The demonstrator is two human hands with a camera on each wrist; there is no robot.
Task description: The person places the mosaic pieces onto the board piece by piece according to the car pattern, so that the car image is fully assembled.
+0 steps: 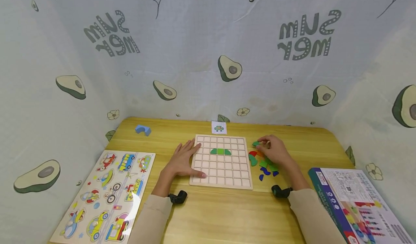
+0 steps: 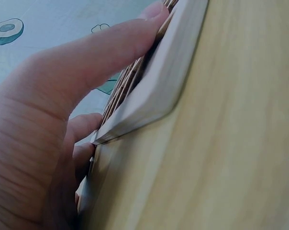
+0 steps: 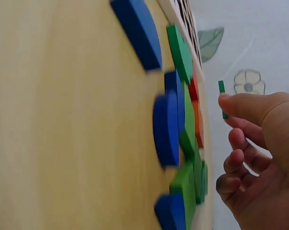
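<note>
A wooden grid board (image 1: 221,168) lies mid-table, with green pieces (image 1: 220,152) forming a low dome shape in its upper cells. My left hand (image 1: 183,161) rests on the board's left edge, fingers spread and thumb on the lower left corner. To the right of the board, my right hand (image 1: 274,150) pinches a dark green piece (image 3: 222,99) between thumb and finger, raised off the table. Below it lie loose pieces: a red piece (image 1: 253,153), a green quarter-round piece (image 1: 252,160), a blue piece (image 3: 166,129) and several others.
A small pattern card (image 1: 219,127) lies behind the board. At the back left sits a blue arch block (image 1: 143,129). A vehicle puzzle board (image 1: 107,193) covers the left side, and a printed box (image 1: 357,204) stands at the right. Patterned cloth (image 1: 195,56) surrounds the table.
</note>
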